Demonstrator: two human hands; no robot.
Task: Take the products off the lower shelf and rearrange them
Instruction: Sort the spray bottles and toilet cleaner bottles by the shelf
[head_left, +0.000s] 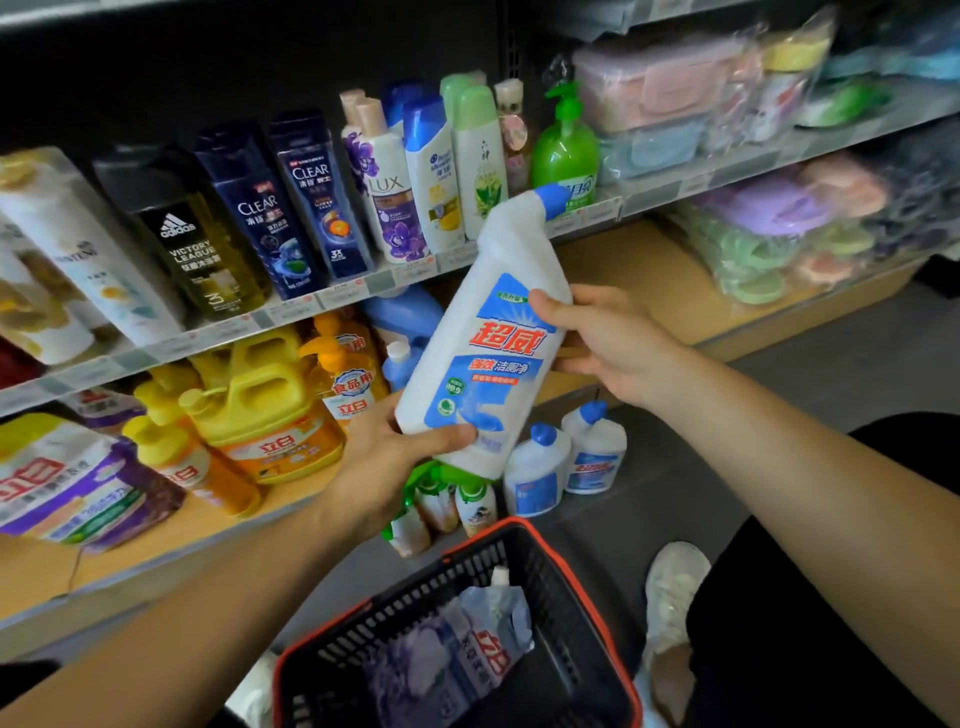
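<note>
Bottle of cleaner tilts between both grips: left hand curled round its base, right hand clasping its side.

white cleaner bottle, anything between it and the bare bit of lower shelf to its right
Nothing visible does. The left hand and right hand hold the white cleaner bottle just before the bare lower shelf.

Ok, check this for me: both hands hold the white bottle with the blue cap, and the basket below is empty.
Wrong on the basket: it is not empty; the head view shows a pouch lying in it. The rest stands: the left hand and right hand both hold the white bottle with the blue cap.
</note>
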